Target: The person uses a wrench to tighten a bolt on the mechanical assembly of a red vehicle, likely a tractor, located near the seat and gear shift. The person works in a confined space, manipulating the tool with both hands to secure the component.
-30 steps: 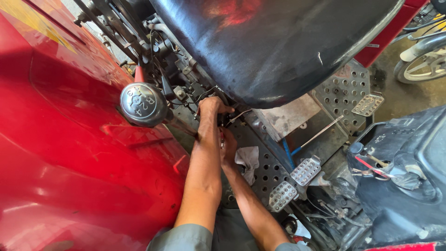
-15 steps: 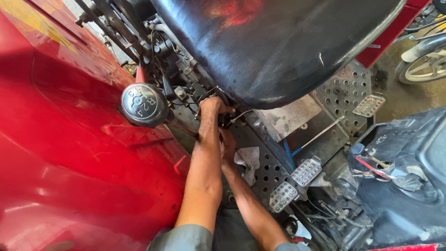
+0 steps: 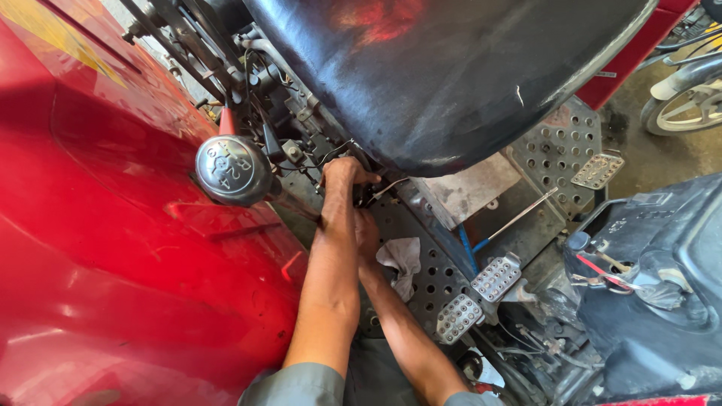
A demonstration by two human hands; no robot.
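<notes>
Left hand (image 3: 347, 174) and right hand (image 3: 367, 225) reach under black seat (image 3: 451, 75)

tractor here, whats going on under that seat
A person leans over a red tractor, both bare hands pushed into the gap beneath the black seat. The left hand reaches among dark wires and linkage there; the right hand sits just below it, mostly hidden behind the left forearm. What the fingers grip cannot be made out. A grey rag lies on the perforated footplate beside the arms, near two studded pedals, and a round metal gear knob stands to the left.
</notes>
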